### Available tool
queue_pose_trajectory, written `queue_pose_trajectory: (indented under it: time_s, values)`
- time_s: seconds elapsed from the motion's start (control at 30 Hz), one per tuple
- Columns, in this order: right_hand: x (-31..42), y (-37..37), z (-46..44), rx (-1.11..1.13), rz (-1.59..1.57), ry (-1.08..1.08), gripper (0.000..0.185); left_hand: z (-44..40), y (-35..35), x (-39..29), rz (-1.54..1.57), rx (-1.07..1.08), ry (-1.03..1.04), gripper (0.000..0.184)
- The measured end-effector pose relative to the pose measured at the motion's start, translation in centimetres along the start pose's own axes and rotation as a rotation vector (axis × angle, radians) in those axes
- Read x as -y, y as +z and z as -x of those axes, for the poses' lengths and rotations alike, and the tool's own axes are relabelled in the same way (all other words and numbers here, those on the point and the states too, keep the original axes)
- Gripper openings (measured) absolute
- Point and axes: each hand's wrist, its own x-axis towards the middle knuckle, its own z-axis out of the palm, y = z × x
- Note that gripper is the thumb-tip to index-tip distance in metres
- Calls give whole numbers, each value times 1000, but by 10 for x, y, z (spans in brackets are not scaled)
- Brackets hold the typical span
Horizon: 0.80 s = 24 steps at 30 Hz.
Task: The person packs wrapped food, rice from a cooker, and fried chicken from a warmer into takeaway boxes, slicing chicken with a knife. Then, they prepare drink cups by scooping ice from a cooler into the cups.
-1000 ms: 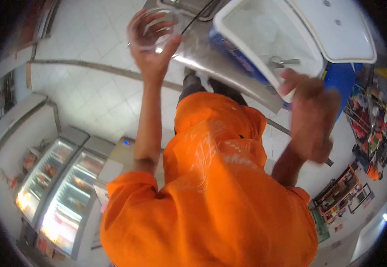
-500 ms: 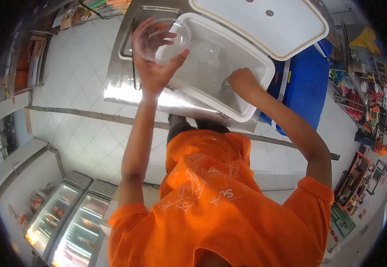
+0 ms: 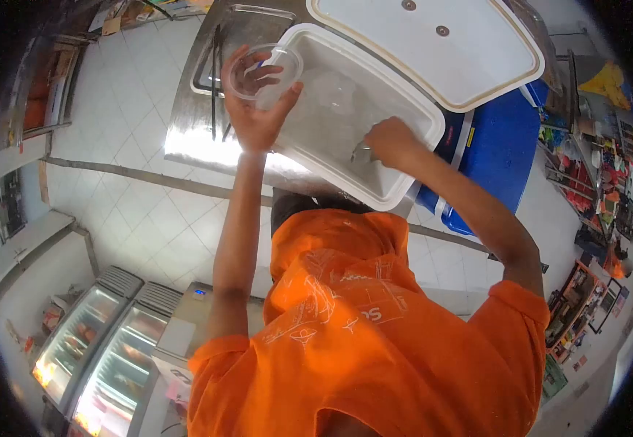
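Observation:
A clear round plastic container point(image 3: 287, 71) is held up by my left hand point(image 3: 254, 116), its fingers curled round the side and base. It is beside the left end of an open white cooler point(image 3: 385, 198). Inside the cooler lies pale, whitish contents, partly blurred. My right hand point(image 3: 393, 142) is closed on a metal scoop point(image 3: 361, 154), low inside the cooler near its right end. The scoop's handle is hidden by my fingers.
The white cooler lid point(image 3: 469, 54) lies open behind the cooler. A blue cooler body point(image 3: 502, 146) is at the right. A metal tray point(image 3: 258, 25) rests on the steel counter point(image 3: 185, 120). Lit display fridges point(image 3: 116, 357) stand at the lower left.
My right hand has come down from beside the cooler into it and closed on the scoop. My left hand still holds the container, now near the cooler's left end.

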Motion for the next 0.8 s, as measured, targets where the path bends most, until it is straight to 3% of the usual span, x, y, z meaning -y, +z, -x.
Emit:
queue_pose_trajectory:
  time_s: [0.07,0.17,0.37,0.47,0.57,0.7,0.8]
  values:
    - [5,5,-3,-106,6,-5,13,-2,4,-1,-30,9,-3,88]
    - [-18,-39,15,81,-96,-102,12,0,2,-1,-69,7,-8,87]
    - [-19,-10,-6,139,-42,-48,11,-3,3,0,-21,39,-11,87]
    - [-40,-57,22,218,-248,-29,17,1,-2,3,1,90,-22,89]
    - [-64,-55,22,285,-359,-113,21,0,-1,-5,-53,172,-25,83]
    - [-45,-41,28,230,-235,0,20,-2,-5,-8,-85,247,-12,92]
    - [-55,-71,61,186,-483,38,24,1,-22,-32,-265,383,15,95]
